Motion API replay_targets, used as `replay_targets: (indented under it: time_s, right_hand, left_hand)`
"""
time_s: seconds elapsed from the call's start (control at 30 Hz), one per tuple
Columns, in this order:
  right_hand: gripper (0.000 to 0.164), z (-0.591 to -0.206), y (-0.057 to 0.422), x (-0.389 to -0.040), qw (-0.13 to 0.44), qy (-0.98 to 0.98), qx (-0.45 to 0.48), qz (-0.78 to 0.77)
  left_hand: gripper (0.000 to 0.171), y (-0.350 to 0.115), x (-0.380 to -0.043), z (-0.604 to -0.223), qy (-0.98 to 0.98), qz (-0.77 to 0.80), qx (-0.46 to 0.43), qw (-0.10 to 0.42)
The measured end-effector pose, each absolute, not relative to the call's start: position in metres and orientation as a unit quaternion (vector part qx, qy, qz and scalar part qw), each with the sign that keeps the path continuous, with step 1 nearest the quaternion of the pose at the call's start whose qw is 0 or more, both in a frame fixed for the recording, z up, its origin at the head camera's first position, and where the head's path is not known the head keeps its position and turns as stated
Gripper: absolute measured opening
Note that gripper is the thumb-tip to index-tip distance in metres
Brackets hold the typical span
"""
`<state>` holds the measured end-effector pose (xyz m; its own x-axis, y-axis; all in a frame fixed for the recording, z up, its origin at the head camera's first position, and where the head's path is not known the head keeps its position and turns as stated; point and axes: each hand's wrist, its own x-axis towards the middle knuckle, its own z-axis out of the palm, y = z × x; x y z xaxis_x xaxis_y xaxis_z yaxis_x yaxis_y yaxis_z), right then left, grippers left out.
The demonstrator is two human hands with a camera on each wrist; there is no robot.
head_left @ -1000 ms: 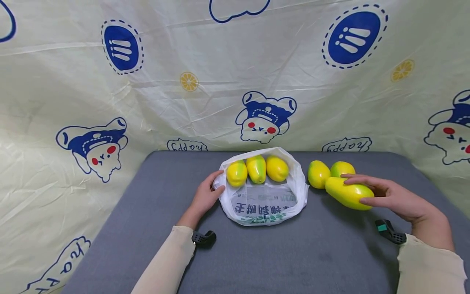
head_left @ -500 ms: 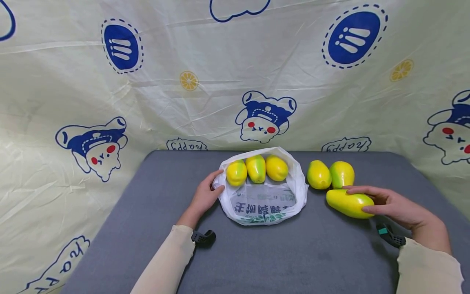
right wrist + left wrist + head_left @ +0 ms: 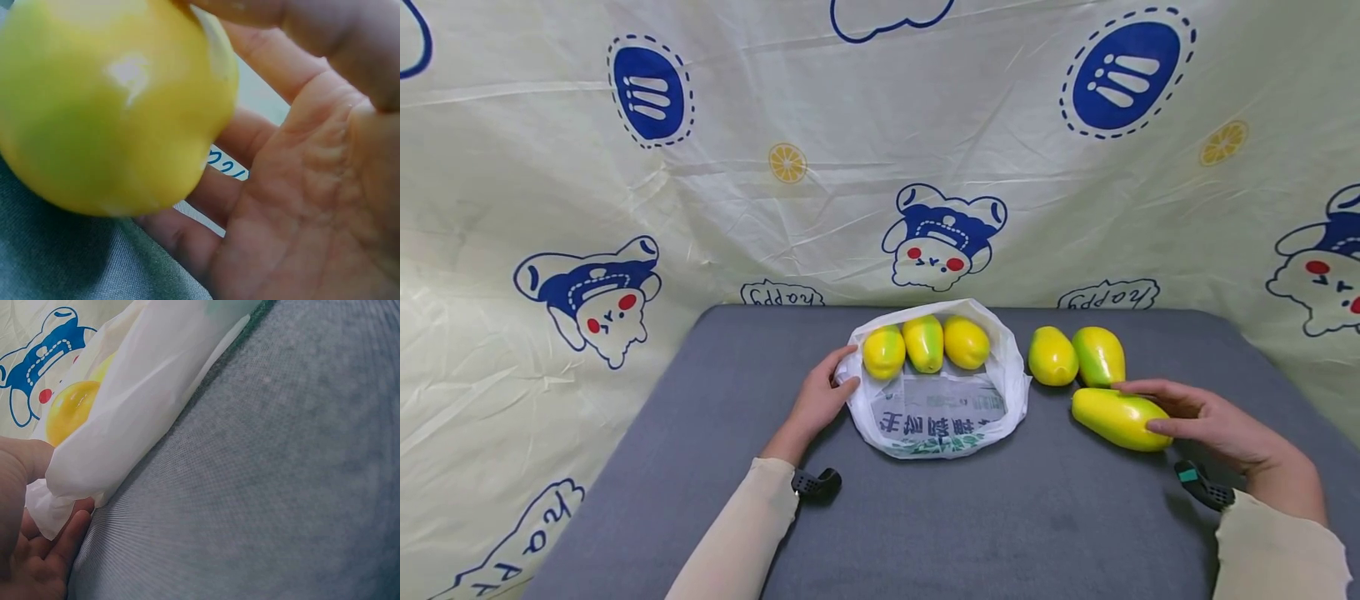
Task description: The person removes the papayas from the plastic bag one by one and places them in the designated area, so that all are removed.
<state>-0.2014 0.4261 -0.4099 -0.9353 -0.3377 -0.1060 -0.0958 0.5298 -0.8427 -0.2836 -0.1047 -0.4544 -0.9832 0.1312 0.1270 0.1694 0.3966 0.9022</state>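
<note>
A white plastic bag (image 3: 1015,400) lies with its mouth facing me, and three yellow-green papayas (image 3: 922,343) sit in a row inside it. My left hand (image 3: 820,396) pinches the bag's left rim; in the left wrist view the thumb (image 3: 28,456) is on one side of the plastic and the fingers on the other. At the right, my right hand (image 3: 1221,421) holds another papaya (image 3: 1116,417) between thumb and fingers at its near right end. The right wrist view shows this papaya (image 3: 112,112) large, with the palm apart from it.
Two more papayas, a left one (image 3: 1052,357) and a right one (image 3: 1099,357), stand side by side just beyond the held one, right of the bag. A grey cloth-covered table (image 3: 970,533) carries everything. Behind it hangs a printed curtain (image 3: 715,200).
My right hand has lowered the papaya toward the table and nearer to me, uncovering more of the right papaya behind. It then shifted slightly right. My left hand has stayed at the bag.
</note>
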Motion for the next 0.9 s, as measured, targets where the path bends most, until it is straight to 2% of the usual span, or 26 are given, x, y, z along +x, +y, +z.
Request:
replay_targets:
  time_s: [0.2,0.47,0.67,0.9]
  right_hand:
    - [0.047,-0.412,0.427,-0.201,0.107,0.864,-0.128,-0.476]
    - [0.047,-0.402,0.422,-0.207,0.016,0.886,-0.054,-0.46]
    - [0.049,-0.378,0.392,-0.211,-0.066,0.884,-0.008,-0.463]
    - [0.05,-0.352,0.35,-0.211,-0.138,0.866,-0.021,-0.481]
  left_hand:
    - [0.052,-0.104,-0.283,-0.454,-0.838,-0.537,-0.093,0.02]
    - [0.052,-0.105,-0.283,-0.453,-0.838,-0.538,-0.092,0.017]
    - [0.052,-0.107,-0.283,-0.454,-0.837,-0.54,-0.09,0.015]
    - [0.052,-0.106,-0.283,-0.453,-0.837,-0.539,-0.092,0.012]
